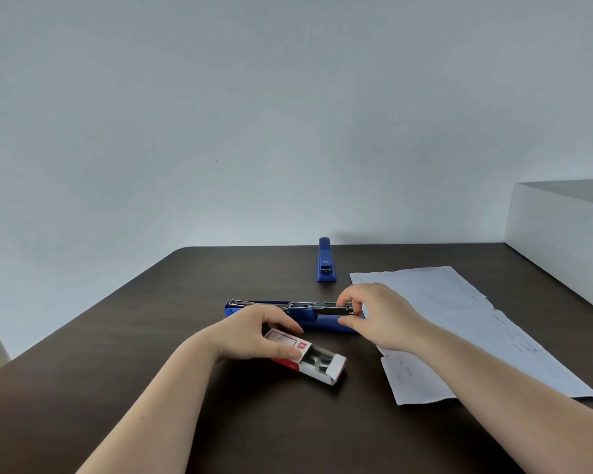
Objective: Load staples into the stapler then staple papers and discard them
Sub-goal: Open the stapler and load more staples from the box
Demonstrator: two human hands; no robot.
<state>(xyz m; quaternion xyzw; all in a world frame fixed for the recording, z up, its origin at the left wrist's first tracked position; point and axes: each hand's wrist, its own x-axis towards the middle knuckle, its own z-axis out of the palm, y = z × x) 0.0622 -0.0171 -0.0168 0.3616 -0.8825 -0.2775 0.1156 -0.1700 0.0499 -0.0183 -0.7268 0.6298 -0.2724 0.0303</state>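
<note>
— Where's the stapler?

— The opened blue stapler (pixel 271 311) lies flat mid-bench (pixel 151 336), its metal channel exposed. A second stapler (pixel 326 261) stands shut at twelve o'clock.

— And the hands?

— Left hand (pixel 254 336) grips the staple box (pixel 308 359), whose open end faces four o'clock. Right hand (pixel 377 316), fingers curled, seems to pinch something at the channel; too small to name. Papers (pixel 476 323) lie at three o'clock.

It looked like an office: a dark desk (pixel 117 354) against a plain pale wall (pixel 220 114), with printed papers (pixel 459 319) at right and a stapler (pixel 326 261) behind.
</note>
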